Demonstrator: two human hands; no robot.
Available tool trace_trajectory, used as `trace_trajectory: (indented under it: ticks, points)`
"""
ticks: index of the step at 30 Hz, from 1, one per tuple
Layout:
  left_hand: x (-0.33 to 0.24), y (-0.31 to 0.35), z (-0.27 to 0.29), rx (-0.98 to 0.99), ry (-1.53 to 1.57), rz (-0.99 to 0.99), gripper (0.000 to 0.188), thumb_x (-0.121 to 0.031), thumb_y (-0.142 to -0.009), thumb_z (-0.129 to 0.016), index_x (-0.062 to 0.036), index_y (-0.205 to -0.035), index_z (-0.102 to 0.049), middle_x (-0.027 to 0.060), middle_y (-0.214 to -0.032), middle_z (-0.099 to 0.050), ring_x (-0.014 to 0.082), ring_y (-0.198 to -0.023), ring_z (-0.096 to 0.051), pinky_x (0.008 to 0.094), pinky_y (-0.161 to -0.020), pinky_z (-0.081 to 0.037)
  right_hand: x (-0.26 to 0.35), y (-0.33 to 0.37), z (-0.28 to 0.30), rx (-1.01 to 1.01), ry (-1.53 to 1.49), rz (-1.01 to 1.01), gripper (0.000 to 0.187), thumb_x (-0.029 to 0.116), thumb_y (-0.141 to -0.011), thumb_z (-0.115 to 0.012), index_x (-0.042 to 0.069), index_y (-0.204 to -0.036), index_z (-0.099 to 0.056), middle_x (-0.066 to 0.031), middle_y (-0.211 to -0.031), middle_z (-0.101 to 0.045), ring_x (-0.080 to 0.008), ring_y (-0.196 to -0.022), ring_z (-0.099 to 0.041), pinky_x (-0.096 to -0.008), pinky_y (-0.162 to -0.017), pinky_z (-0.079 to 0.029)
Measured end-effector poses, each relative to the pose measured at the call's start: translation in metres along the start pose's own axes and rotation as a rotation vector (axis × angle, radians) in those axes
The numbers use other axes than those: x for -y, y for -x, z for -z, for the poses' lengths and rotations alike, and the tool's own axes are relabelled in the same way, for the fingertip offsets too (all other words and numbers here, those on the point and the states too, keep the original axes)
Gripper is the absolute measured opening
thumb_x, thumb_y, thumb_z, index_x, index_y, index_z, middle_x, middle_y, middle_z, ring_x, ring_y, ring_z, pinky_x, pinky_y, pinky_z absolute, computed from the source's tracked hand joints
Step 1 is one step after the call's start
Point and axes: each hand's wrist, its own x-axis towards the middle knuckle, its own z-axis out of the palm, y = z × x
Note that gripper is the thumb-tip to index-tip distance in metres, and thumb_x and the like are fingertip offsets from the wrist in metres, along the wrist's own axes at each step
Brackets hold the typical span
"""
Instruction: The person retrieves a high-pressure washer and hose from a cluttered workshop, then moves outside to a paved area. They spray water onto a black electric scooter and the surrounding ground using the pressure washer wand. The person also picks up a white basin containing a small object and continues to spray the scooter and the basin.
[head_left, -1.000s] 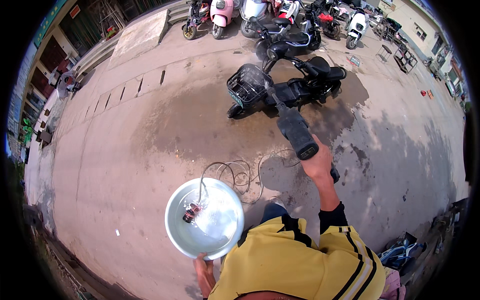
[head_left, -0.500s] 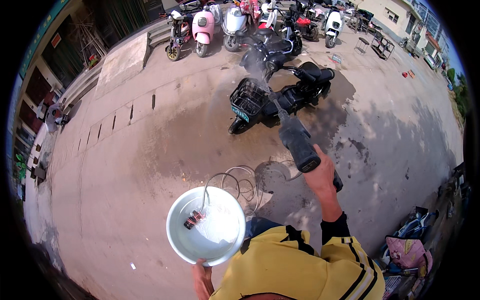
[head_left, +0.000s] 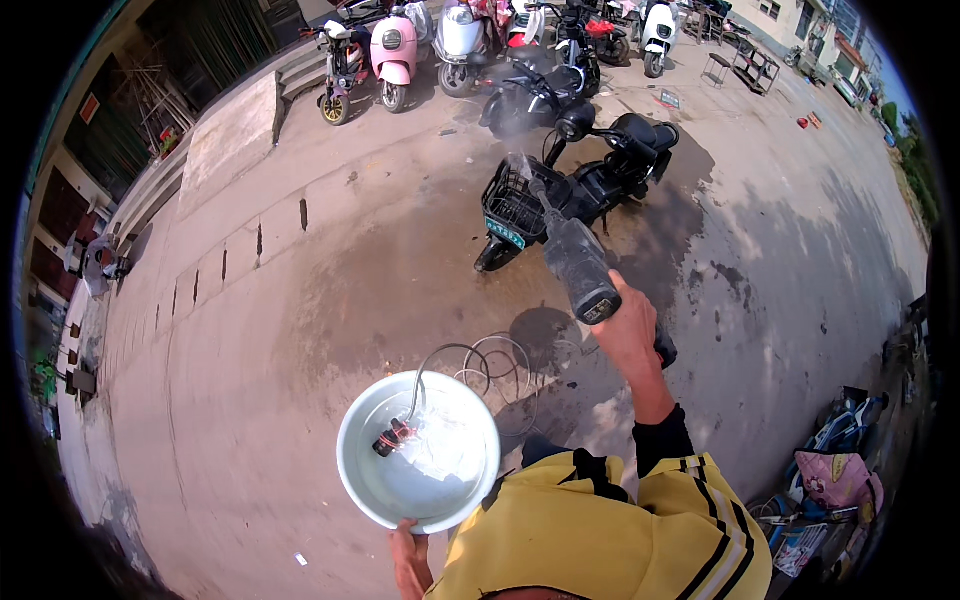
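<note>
My right hand (head_left: pixel 630 328) is wrapped round the grip of a black cordless pressure washer gun (head_left: pixel 578 265). Its nozzle points away from me, and a fine spray comes out by the front basket (head_left: pixel 513 203) of a wet black electric scooter (head_left: pixel 625 165). Low in the view, my left hand (head_left: pixel 408 556) grips the near rim of a pale round basin (head_left: pixel 352 470). Clear water lies in the basin, along with a small dark fitting with reddish parts (head_left: pixel 393 438). A thin hose (head_left: pixel 450 348) runs over the far rim and coils on the ground.
Wet concrete (head_left: pixel 390 260) spreads around the scooter. Behind it another dark scooter (head_left: pixel 530 95) stands close, with a pink scooter (head_left: pixel 393 50) and several others in a row. At the lower right lie a pink bag (head_left: pixel 835 478) and other items. Steps (head_left: pixel 150 205) border the left.
The washer gun and my right hand have shifted slightly left and lower, while the scooter appears farther right in view. Spray continues; both hands keep their holds. The basin sits slightly farther right.
</note>
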Motion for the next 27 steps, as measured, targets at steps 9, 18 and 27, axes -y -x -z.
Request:
trace_trajectory:
  ticks: [9, 18, 27]
  points:
    - [-0.104, -0.129, 0.026, 0.203, -0.150, 0.165, 0.061, 0.010, -0.080, -0.050, 0.0060, -0.140, -0.042, 0.0217, -0.128, -0.054, 0.0395, -0.112, -0.062, 0.0546, -0.083, -0.061, 0.042, 0.079, -0.048, 0.013, 0.068, -0.212, 0.039, 0.016, -0.083, -0.070, 0.002, -0.118, -0.065, -0.0276, -0.093, -0.070, -0.0505, -0.093, -0.064, -0.0523, -0.078, -0.051]
    - [-0.191, -0.226, 0.030, 0.311, -0.223, 0.189, 0.060, 0.008, -0.078, -0.052, 0.0038, -0.138, -0.043, 0.0199, -0.126, -0.055, 0.0398, -0.111, -0.061, 0.0564, -0.089, -0.059, 0.112, 0.131, -0.068, 0.012, 0.140, -0.319, 0.037, 0.011, -0.077, -0.072, 0.003, -0.112, -0.065, -0.0268, -0.086, -0.070, -0.0499, -0.088, -0.066, -0.0515, -0.076, -0.053]
    - [-0.228, -0.261, 0.009, 0.332, -0.224, 0.193, 0.067, 0.008, -0.077, -0.053, 0.0024, -0.143, -0.041, 0.0191, -0.131, -0.051, 0.0388, -0.121, -0.056, 0.0599, -0.098, -0.054, 0.131, 0.120, -0.095, 0.126, 0.104, -0.309, 0.039, 0.013, -0.076, -0.069, 0.004, -0.113, -0.062, -0.0265, -0.088, -0.070, -0.0492, -0.089, -0.065, -0.0548, -0.078, -0.051]
